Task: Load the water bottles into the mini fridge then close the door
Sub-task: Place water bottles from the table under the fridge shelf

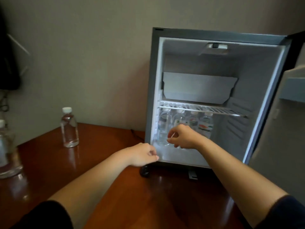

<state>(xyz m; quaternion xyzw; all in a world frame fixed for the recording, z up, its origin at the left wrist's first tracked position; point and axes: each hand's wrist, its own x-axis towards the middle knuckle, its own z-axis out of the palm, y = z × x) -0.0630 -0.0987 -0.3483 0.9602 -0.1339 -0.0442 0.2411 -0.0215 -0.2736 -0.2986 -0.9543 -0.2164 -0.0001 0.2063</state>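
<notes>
The mini fridge [152,90] stands on the wooden table with its door [279,138] swung open to the right. Several water bottles [204,125] stand on the fridge floor under the wire shelf [198,108]. My right hand [183,138] is inside the lower compartment. Its curled thumb and forefinger are apart, with the tips at the side of a clear bottle [163,128]. My left hand [143,156] rests at the fridge's lower left corner, fingers closed on nothing. One clear bottle [69,128] with a white cap stands on the table to the left. Another bottle [5,146] is cut off at the left edge.
The reddish wooden table [107,162] meets a beige wall behind. A black cable [137,134] runs behind the fridge's left side. A dark object [8,55] hangs at the upper left. The door carries an inner shelf [293,83].
</notes>
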